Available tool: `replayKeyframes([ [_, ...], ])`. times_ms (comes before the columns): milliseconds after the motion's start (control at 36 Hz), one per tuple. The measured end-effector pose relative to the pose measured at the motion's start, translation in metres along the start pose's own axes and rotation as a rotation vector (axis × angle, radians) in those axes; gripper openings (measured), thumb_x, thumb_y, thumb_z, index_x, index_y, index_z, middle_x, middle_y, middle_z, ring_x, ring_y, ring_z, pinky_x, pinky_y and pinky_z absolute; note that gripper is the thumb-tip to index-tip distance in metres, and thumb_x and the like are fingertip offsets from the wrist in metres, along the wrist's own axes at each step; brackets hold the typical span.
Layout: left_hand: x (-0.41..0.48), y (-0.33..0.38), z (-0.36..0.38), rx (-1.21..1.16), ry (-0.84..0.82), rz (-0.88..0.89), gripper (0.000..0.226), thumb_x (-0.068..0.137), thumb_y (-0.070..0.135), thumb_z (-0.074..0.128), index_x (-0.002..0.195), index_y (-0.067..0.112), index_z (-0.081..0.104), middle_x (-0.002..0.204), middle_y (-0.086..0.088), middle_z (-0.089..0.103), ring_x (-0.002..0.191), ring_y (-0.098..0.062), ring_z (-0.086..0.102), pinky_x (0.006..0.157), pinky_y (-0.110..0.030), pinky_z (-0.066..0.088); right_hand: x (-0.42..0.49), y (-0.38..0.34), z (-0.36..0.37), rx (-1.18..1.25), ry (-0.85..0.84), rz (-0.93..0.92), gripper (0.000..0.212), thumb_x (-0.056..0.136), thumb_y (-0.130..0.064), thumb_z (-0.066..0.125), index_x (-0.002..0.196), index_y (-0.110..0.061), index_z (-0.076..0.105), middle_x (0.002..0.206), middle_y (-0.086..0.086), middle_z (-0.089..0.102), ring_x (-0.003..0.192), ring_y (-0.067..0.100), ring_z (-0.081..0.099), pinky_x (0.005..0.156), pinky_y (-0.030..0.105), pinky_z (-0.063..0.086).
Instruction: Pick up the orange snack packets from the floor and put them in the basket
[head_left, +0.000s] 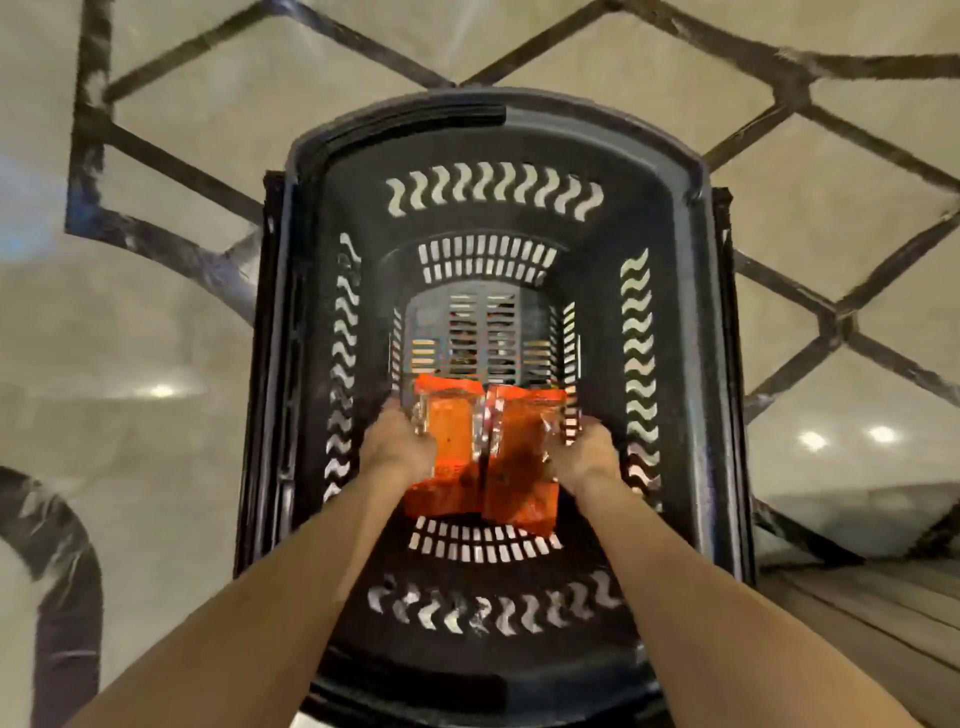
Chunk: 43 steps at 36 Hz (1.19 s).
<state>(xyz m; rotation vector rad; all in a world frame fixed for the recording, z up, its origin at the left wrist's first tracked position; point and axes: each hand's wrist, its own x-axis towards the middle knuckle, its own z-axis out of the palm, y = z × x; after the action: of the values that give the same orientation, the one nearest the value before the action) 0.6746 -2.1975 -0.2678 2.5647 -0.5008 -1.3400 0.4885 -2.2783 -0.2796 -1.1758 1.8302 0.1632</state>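
Gripping crinkly orange packets (485, 457), both hands, slotted black plastic basket (696, 364)

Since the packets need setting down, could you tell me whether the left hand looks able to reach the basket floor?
Probably yes: the left hand is already deep inside the basket, holding an orange packet, with bare floor beyond.

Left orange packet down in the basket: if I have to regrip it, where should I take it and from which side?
Take the left orange packet by its outer long edge, coming straight down through the open top of the basket. The left hand is already on that edge. Its inner edge butts against the right orange packet, held by the right hand, so there's probably no finger room there.
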Motion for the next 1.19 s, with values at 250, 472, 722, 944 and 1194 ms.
replayKeyframes([
  [250, -0.056, 0.066, -0.064, 0.297, -0.145, 0.322, 0.034, 0.085, 0.022, 0.058, 0.117, 0.025, 0.066, 0.116, -0.006, 0.071, 0.105, -0.027, 0.067, 0.093, -0.038, 0.054, -0.055, -0.094, -0.062, -0.311, -0.103, -0.285, 0.025, 0.09, -0.018, 0.06, 0.112, -0.013, 0.072, 0.109, 0.013, 0.073, 0.103, 0.031, 0.068, 0.087, 0.032, 0.052],
  [472, -0.214, 0.184, -0.272, 0.542, -0.006, 0.578, 0.033, 0.091, 0.026, 0.053, 0.122, 0.016, 0.059, 0.124, -0.009, 0.062, 0.11, -0.03, 0.061, 0.096, -0.043, 0.051, -0.247, -0.273, -0.198, -0.655, -0.076, -0.673, 0.03, 0.093, -0.026, 0.056, 0.115, -0.006, 0.063, 0.112, 0.014, 0.067, 0.106, 0.033, 0.063, 0.086, 0.039, 0.053],
  [722, -0.448, 0.211, -0.538, 0.472, 0.382, 0.51, 0.04, 0.093, 0.029, 0.049, 0.131, 0.021, 0.054, 0.135, -0.009, 0.055, 0.119, -0.031, 0.056, 0.1, -0.045, 0.048, -0.525, -0.426, -0.3, -0.745, 0.073, -1.053, 0.032, 0.095, -0.028, 0.052, 0.122, -0.014, 0.057, 0.12, 0.012, 0.063, 0.107, 0.034, 0.061, 0.089, 0.043, 0.052],
  [944, -0.617, 0.074, -0.638, 0.41, 0.679, 0.202, 0.033, 0.092, 0.033, 0.048, 0.122, 0.02, 0.058, 0.126, -0.009, 0.06, 0.111, -0.033, 0.058, 0.092, -0.041, 0.05, -0.739, -0.471, -0.243, -0.896, -0.045, -1.498, 0.041, 0.094, -0.033, 0.054, 0.129, -0.013, 0.054, 0.128, 0.015, 0.058, 0.115, 0.036, 0.056, 0.089, 0.042, 0.049],
  [1194, -0.798, -0.156, -0.61, 0.193, 0.831, -0.273, 0.015, 0.088, 0.024, 0.05, 0.089, 0.011, 0.057, 0.09, -0.009, 0.062, 0.082, -0.032, 0.058, 0.073, -0.041, 0.053, -0.941, -0.38, -0.106, -1.065, -0.349, -1.971, 0.03, 0.091, -0.029, 0.057, 0.114, -0.011, 0.058, 0.106, 0.01, 0.059, 0.099, 0.032, 0.058, 0.083, 0.04, 0.05],
])
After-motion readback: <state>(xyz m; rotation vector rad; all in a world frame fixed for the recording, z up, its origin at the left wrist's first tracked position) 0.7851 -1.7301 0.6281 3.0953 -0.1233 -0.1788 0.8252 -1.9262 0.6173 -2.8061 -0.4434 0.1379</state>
